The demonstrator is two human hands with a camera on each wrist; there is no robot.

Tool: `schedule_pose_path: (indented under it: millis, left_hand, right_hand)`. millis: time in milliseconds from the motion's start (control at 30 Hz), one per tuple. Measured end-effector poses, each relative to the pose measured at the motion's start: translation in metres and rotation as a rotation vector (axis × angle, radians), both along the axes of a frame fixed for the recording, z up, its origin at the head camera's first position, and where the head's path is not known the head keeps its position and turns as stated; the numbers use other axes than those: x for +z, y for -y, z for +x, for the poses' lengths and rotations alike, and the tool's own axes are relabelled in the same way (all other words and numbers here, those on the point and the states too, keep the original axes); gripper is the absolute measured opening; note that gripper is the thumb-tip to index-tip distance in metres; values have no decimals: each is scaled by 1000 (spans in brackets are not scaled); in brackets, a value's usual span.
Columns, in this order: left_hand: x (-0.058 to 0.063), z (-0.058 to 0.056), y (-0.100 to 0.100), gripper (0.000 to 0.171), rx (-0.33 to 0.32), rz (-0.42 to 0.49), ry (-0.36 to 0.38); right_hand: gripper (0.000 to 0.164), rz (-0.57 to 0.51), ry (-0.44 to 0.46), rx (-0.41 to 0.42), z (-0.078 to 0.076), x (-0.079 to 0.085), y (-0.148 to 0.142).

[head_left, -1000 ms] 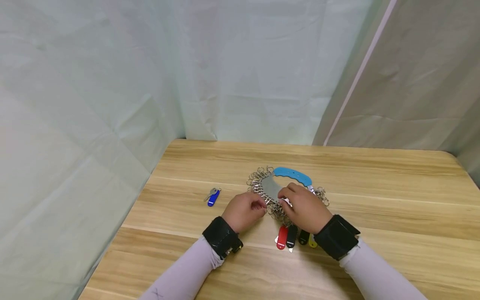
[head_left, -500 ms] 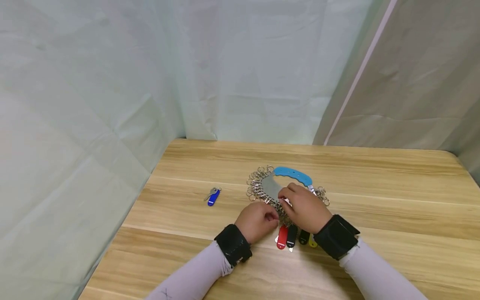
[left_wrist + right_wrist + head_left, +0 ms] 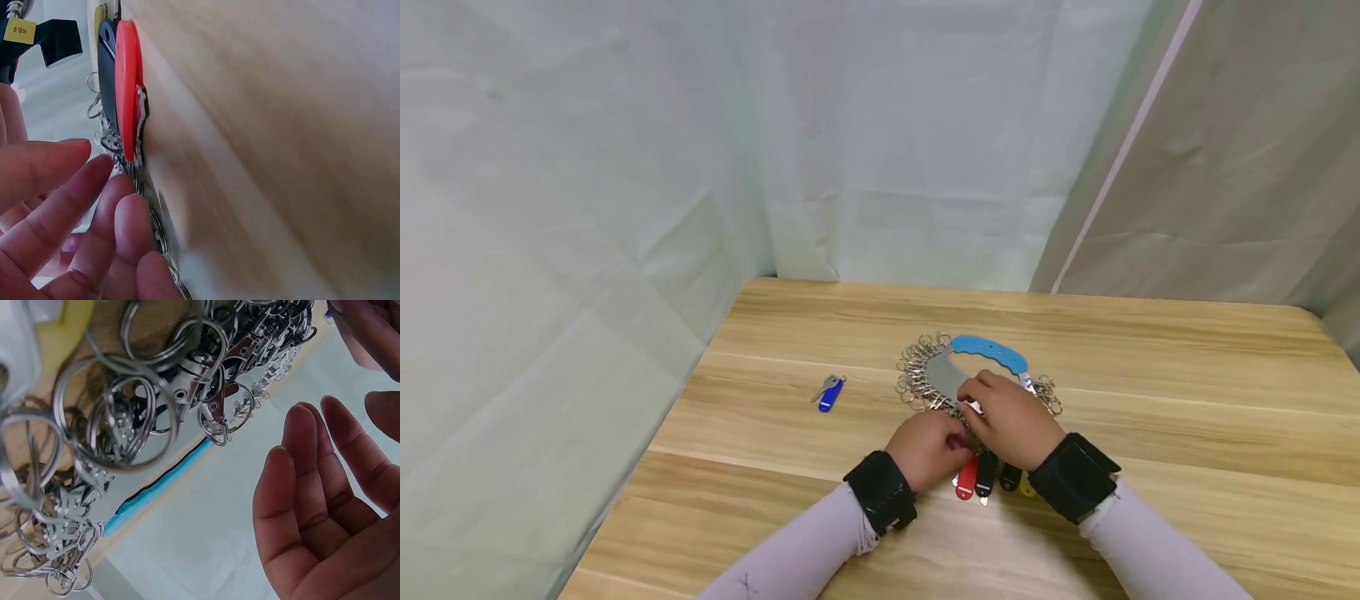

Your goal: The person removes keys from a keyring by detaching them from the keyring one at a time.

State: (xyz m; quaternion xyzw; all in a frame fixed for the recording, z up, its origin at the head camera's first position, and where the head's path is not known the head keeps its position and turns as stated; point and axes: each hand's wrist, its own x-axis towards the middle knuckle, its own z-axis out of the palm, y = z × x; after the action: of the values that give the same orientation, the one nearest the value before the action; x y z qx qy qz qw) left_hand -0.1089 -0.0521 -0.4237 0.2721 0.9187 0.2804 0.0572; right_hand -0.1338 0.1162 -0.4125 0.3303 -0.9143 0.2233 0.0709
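A grey plate (image 3: 945,377) with a blue handle (image 3: 989,350) lies on the table, its curved edge lined with several metal clips and rings (image 3: 916,379). At its near edge is my left hand (image 3: 931,448); in the left wrist view its bent fingertips are close to a ring beside a red key tag (image 3: 128,87), with no clear grip. My right hand (image 3: 1011,417) hovers over the plate's right part, hiding some clips. Its loosely bent fingers (image 3: 300,437) hold nothing visible. Black key tags (image 3: 986,477) and a yellow key tag (image 3: 1027,486) hang at the near side.
To the left on the wooden table (image 3: 760,517) lies a blue key tag (image 3: 830,397) with a key (image 3: 824,385). Pale curtains (image 3: 910,167) stand behind the table and along its left side.
My left hand has moved right along the near edge of the plate, up to the red key tag. The right hand has stayed about where it was.
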Motion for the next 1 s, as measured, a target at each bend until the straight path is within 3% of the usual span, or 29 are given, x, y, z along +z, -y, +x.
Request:
schedule_pose_path:
  millis: [233,600,1000]
  left_hand:
    - [1,-2,-2,7,-35,-2,37]
    - [0,-5,-7,5,-63,-35,18]
    - [0,-6,-7,5,-71,-46,50]
  right_hand:
    - [8,-13,-2,5,0,-1,0]
    - [8,-9,10,0,1,-2,-1]
    - [8,-3,1,-2,-1,-4,-1]
